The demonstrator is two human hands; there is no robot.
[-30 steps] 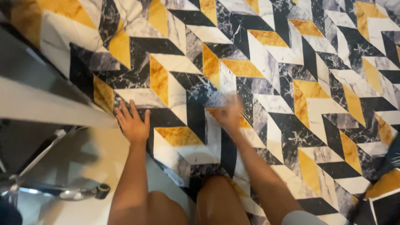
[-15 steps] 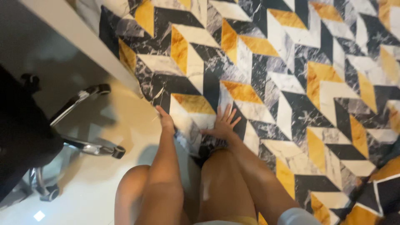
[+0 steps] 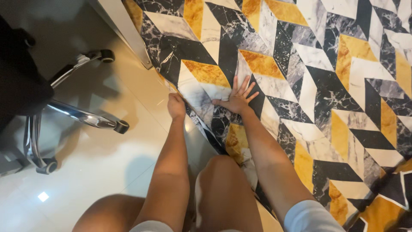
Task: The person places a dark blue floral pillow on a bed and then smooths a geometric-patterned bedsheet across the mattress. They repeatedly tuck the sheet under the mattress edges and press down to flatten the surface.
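Observation:
A large rug (image 3: 326, 86) with a black, white, grey and gold zigzag marble pattern covers the floor on the right. My left hand (image 3: 176, 106) is closed on the rug's near edge, where it meets the cream tiles. My right hand (image 3: 238, 98) lies flat on the rug just to the right, fingers spread, pressing the fabric down. Both forearms reach forward over my bent knees (image 3: 221, 189).
A swivel chair's chrome star base (image 3: 73, 114) with black castors stands on the glossy cream tile floor (image 3: 98, 167) at the left. A pale furniture edge (image 3: 124, 30) runs diagonally at the top, above the rug's border.
The view has swung right and down. My left hand went from lying flat on the rug to gripping its edge; my right hand slid back towards that edge and now rests flat.

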